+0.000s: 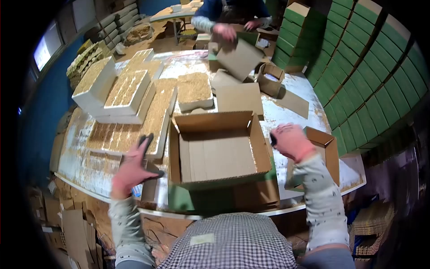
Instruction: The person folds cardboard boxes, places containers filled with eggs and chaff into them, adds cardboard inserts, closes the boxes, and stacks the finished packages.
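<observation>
An open cardboard box (217, 152) sits in front of me on the table, its inside bare brown board. To its left, my left hand (132, 168), in a pink glove with dark fingertips, has its thumb and fingers spread, apart from the box. My right hand (292, 141), also gloved, hangs by the box's right wall with its fingers bent downward. Its fingertips are partly hidden, so contact is unclear. Under the box's near side lies green and brown cardboard (224, 197). A smaller open carton (330, 154) stands beyond my right wrist.
White blocks with rough tan tops (130, 89) are stacked on the worn white table (71, 157) at left. Loose cardboard flaps (239, 98) lie ahead. Across the table, a co-worker's hand (224, 31) is at a cardboard piece (242, 58). Stacked green boxes (358, 85) line the right.
</observation>
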Tool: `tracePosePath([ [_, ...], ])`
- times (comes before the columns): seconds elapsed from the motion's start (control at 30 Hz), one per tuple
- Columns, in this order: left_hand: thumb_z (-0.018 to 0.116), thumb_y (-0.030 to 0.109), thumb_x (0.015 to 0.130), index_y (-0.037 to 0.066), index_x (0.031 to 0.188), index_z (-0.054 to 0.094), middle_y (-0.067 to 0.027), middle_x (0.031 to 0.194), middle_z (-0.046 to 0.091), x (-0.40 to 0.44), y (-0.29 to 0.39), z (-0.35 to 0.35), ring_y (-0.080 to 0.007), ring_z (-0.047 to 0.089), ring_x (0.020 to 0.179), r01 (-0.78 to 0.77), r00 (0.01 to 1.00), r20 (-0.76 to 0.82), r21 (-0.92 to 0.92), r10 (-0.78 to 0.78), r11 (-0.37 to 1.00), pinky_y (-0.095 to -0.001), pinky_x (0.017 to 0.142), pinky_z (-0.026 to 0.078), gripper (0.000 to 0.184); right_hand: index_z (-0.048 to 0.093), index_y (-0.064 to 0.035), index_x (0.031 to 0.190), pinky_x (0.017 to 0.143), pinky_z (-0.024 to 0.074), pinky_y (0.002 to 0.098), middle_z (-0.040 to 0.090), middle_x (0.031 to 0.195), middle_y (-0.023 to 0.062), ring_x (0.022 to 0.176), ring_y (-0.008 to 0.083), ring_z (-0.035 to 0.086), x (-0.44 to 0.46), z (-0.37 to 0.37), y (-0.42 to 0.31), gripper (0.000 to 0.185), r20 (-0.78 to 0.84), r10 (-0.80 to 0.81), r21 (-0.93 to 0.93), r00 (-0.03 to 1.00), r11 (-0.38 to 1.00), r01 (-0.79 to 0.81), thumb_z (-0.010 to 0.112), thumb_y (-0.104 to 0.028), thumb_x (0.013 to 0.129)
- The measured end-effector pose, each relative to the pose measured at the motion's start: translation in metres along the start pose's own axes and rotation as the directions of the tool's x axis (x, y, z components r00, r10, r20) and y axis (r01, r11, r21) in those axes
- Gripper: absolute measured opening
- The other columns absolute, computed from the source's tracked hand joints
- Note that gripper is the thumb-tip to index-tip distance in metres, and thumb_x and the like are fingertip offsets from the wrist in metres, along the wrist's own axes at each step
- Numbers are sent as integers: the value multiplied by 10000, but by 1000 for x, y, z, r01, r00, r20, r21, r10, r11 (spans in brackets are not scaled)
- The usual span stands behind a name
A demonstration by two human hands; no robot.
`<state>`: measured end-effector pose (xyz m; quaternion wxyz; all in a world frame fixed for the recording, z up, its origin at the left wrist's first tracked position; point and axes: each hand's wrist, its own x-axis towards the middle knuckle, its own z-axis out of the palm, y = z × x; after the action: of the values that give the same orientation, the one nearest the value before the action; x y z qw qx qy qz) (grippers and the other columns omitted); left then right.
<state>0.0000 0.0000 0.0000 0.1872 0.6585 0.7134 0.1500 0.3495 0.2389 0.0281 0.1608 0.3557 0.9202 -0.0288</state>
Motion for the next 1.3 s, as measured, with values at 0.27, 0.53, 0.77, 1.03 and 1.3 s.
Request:
tracePosePath([
  [0.27, 814, 122, 596, 7, 1432, 55, -157, 1183, 541, 33, 3, 160, -226, 530, 1063, 151, 934, -38, -858, -354, 491, -302, 908, 438, 1135, 530, -18, 1133, 856, 450, 356, 591, 1085, 192, 986, 272, 577, 58, 126, 15, 481, 15, 117, 994, 993, -106, -3, 621, -326, 774],
  [0.53, 660, 119, 752, -6, 1292, 422, -101, 1127, 586, 65, 23, 162, -183, 569, 978, 57, 988, 134, -783, 78, 619, -315, 827, 473, 602, 94, 10, 1418, 1037, 326, 353, 375, 1360, 187, 1269, 289, 367, -125, 135, -64, 1020, 5, 491, 995, 871, -90, 45, 773, -180, 680],
  [0.77, 425, 302, 953, 43, 1283, 479, -112, 1170, 578, 246, 253, 183, -199, 506, 1115, -109, 817, 92, -945, 570, 309, -300, 977, 367, 422, 245, -10, 1374, 934, 424, 331, 410, 1289, 165, 1156, 266, 468, -277, 133, -19, 693, 305, 901, 676, 309, -433, 596, 638, -60, 806],
  [1.03, 210, 457, 972, 31, 1336, 371, -209, 1346, 398, 368, 313, 322, -295, 367, 1257, 52, 849, 288, -881, 444, 471, -325, 1053, 263, 583, 208, -65, 1406, 963, 381, 386, 324, 1333, 245, 1180, 323, 422, -196, 267, 102, 653, 187, 975, 677, 121, -217, 703, 567, -98, 862],
  [1.3, 770, 476, 558, 112, 1311, 440, -154, 1271, 498, 238, 95, 172, -327, 395, 1251, -147, 923, 383, 283, 29, 948, -417, 1059, 287, 899, 164, -48, 1422, 1042, 263, 425, 207, 1391, 330, 1255, 397, 303, -217, 263, 133, 630, -197, 976, 950, 96, 214, -227, 511, -124, 902],
])
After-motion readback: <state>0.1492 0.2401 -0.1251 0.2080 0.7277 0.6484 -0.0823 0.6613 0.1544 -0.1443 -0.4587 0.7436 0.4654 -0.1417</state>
